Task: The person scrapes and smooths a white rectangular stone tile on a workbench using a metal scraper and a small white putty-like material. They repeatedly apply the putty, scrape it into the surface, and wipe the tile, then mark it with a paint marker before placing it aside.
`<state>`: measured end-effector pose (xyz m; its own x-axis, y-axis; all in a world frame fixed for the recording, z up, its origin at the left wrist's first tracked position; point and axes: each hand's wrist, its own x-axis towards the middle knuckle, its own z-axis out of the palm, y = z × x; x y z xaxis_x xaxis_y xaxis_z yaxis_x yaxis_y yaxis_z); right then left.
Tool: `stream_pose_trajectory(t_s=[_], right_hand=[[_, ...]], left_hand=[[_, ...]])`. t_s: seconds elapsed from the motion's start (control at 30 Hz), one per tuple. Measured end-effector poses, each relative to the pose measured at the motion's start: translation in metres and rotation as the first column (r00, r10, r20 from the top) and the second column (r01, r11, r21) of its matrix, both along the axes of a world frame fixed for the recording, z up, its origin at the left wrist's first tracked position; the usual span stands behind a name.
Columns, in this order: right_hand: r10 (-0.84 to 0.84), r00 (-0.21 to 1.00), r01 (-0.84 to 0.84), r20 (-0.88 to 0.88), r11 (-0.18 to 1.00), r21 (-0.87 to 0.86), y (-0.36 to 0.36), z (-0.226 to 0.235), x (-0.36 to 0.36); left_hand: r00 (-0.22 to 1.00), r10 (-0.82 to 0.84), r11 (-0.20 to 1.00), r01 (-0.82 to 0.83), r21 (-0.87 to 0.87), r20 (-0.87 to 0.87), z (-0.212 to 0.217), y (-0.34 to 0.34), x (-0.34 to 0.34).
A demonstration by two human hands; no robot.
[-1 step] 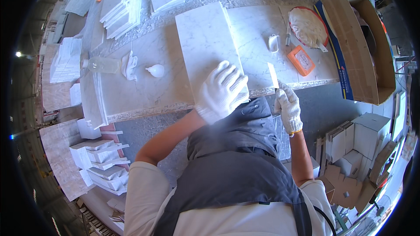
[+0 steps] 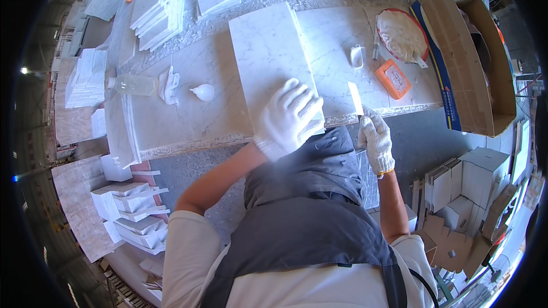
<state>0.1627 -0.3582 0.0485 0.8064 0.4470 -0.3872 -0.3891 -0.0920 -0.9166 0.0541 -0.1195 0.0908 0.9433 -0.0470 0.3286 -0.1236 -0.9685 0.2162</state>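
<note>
A white marble tile (image 2: 268, 57) lies flat on the marble worktable (image 2: 194, 114). My left hand (image 2: 288, 118), in a white glove, rests palm-down with fingers spread on the tile's near edge. My right hand (image 2: 375, 140), also gloved, is closed around the handle of a putty knife (image 2: 355, 98) whose pale blade points away from me, just right of the tile at the table's front edge.
A red-rimmed pan of white paste (image 2: 402, 35), an orange sponge block (image 2: 394, 78) and a small clear cup (image 2: 357, 56) sit at the right. An open cardboard box (image 2: 468, 63) stands beyond. A plastic bottle (image 2: 132, 84) lies left. Tile stacks (image 2: 162, 0) lie behind, white boxes (image 2: 128, 211) below left.
</note>
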Motion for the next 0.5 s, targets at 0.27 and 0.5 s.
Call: stream_pose_trajectory(t_s=[0.27, 0.5], right_hand=[[0.027, 0.998, -0.025, 0.061, 0.999, -0.031, -0.001, 0.003, 0.001], [-0.041, 0.998, 0.041, 0.045, 0.999, -0.013, -0.003, 0.022, 0.004]], left_hand=[[0.957, 0.273, 0.954, -0.282, 0.102, 0.097, -0.01, 0.088, 0.055], [0.904, 0.426, 0.873, -0.404, 0.272, -0.025, -0.009, 0.115, 0.103]])
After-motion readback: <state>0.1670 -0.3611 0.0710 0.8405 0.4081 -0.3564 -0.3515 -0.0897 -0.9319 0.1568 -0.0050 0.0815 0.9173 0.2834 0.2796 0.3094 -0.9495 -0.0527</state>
